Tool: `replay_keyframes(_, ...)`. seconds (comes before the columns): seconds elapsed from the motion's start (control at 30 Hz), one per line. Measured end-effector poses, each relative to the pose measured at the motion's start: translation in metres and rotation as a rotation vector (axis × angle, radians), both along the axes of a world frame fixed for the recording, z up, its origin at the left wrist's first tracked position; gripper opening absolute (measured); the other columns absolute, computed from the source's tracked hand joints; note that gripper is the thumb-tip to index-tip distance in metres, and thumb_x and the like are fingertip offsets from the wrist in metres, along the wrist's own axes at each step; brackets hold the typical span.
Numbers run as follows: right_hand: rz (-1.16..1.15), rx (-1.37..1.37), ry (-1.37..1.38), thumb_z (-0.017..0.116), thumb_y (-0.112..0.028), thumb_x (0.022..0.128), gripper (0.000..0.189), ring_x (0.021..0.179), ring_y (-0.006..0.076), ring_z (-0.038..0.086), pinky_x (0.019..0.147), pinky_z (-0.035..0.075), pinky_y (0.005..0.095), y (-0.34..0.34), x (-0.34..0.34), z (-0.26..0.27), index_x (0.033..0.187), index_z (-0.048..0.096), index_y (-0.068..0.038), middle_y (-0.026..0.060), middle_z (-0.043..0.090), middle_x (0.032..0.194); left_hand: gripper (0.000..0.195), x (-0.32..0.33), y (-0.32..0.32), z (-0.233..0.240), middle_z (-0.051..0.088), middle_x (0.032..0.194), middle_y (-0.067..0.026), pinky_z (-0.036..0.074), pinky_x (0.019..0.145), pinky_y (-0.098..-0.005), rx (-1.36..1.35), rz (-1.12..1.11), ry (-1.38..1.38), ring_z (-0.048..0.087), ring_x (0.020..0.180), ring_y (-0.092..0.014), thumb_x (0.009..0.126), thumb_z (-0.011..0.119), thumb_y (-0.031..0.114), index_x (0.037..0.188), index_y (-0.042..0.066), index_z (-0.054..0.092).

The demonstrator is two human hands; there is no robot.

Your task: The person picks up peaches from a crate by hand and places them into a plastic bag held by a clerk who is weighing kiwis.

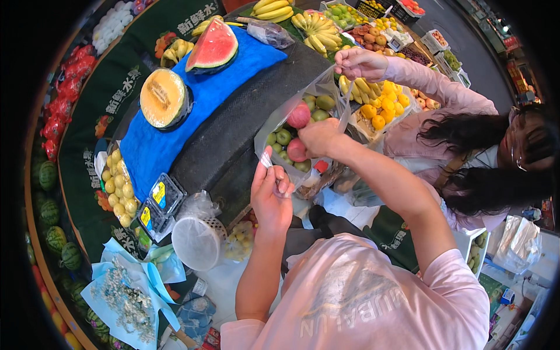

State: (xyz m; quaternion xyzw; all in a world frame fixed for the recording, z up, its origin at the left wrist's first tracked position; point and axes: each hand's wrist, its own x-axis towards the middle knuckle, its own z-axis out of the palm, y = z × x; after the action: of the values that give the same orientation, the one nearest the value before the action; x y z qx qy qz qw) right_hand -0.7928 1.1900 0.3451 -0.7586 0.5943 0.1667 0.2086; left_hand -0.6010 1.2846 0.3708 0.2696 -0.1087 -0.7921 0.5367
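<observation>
A clear plastic bag (273,122) hangs spread between my left hand (271,186) and another person's hand (356,64) at the upper right. Between thumb and fingers, my left hand pinches the bag's near edge. My right hand (321,138) reaches in over the bag's mouth, its fingers partly hidden; whether they grip a fruit does not show. Beside those fingers lie a pinkish-red round fruit (299,115) and a second one (296,150). Several green round fruits (283,137) are around them, seen inside or through the bag.
A cut melon (162,98) and a watermelon wedge (213,43) rest on a blue cloth (192,109). Empty clamshell boxes (166,194) and a white tub (197,243) stand near the counter's edge. A person in pink (437,127) stands close at the right. A wrapped bouquet (127,297) is at lower left.
</observation>
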Motion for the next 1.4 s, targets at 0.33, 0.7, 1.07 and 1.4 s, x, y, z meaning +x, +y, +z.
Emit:
replay_keyframes(0.33, -0.082, -0.094, -0.307, 0.077, -0.034, 0.067, 0.051, 0.091, 0.0371, 0.069, 0.077, 0.054, 0.0479, 0.009, 0.01, -0.019, 0.106, 0.063, -0.005, 0.0175, 0.071, 0.09, 0.049, -0.001, -0.006, 0.003, 0.051, 0.085, -0.0019, 0.037, 0.058, -0.0235, 0.014, 0.007, -0.034, 0.043, 0.065, -0.008, 0.104, 0.043, 0.008, 0.151, 0.003, 0.032)
replay_keyframes(0.7, -0.056, -0.28, -0.253, 0.076, -0.036, 0.07, 0.047, 0.095, 0.0337, 0.069, 0.08, 0.055, 0.044, -0.106, 0.06, 0.028, 0.104, 0.065, -0.006, 0.0179, 0.071, 0.1, 0.046, -0.002, -0.005, 0.006, 0.052, 0.087, -0.0018, 0.038, 0.061, -0.0249, 0.016, 0.016, -0.02, 0.045, 0.068, -0.009, 0.104, 0.043, 0.009, 0.149, 0.002, 0.035)
replay_keyframes(1.07, -0.847, -0.932, -0.945, 0.075, -0.026, 0.083, 0.026, 0.072, 0.0263, 0.062, 0.065, 0.05, 0.0419, 0.002, 0.001, 0.036, 0.084, 0.062, -0.003, 0.0077, 0.062, 0.076, 0.044, 0.001, -0.021, 0.008, 0.051, 0.084, -0.0006, 0.044, 0.081, -0.0315, -0.195, 0.069, -0.273, 0.048, 0.078, -0.009, 0.105, 0.045, 0.013, 0.146, -0.002, 0.039)
replay_keyframes(1.4, -0.826, -0.73, -1.17, 0.058, -0.02, 0.097, 0.027, 0.07, 0.0135, 0.06, 0.067, 0.048, 0.0298, 0.007, -0.045, 0.039, 0.086, 0.066, 0.003, 0.0094, 0.066, 0.074, 0.04, 0.017, -0.072, 0.042, 0.047, 0.079, 0.0022, 0.036, 0.061, -0.0237, -0.21, -0.003, -0.303, 0.038, 0.062, -0.006, 0.106, 0.045, 0.014, 0.141, -0.005, 0.043)
